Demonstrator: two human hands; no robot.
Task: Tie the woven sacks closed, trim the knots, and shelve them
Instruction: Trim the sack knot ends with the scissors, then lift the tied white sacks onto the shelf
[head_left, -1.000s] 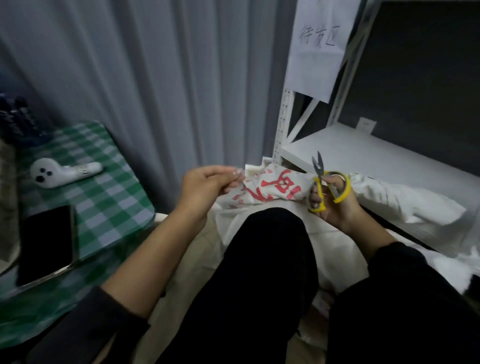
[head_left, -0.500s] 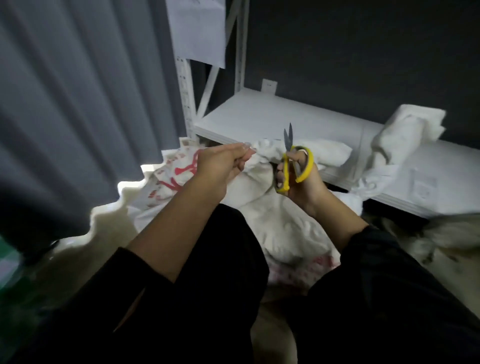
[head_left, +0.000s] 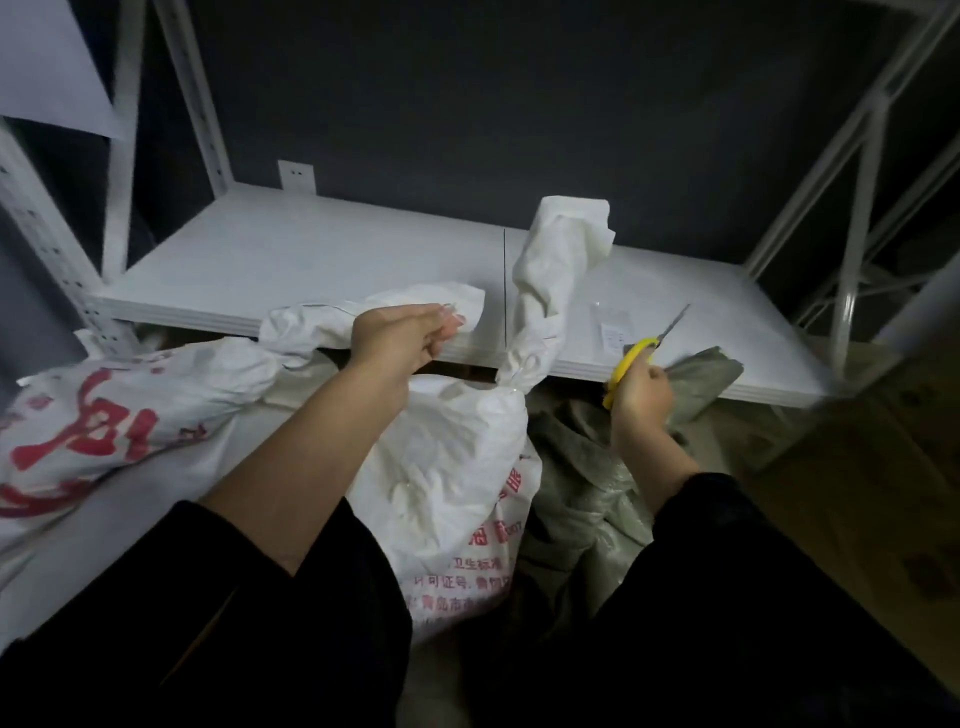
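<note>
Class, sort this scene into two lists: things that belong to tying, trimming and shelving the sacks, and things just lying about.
In the job:
left hand gripping the red-printed sack
tied sack
scissors in right hand
shelf

Lying about:
paper sheet
wall socket
sticker on the shelf

Dark grey wall (head_left: 467, 104) fills the back, matte and evenly shaded. White socket plate (head_left: 296, 175) sits low on it, L of centre, w/ two small dark holes. White paper sheet (head_left: 47, 57) hangs at top L corner, lower edge slanted. Crumpled grey-green heap (head_left: 582, 467) lies low, R of centre, partly shiny; can't tell if cloth or plastic. Brown floor (head_left: 857, 493) at far R, blurred, w/ faint darker marks.
</note>
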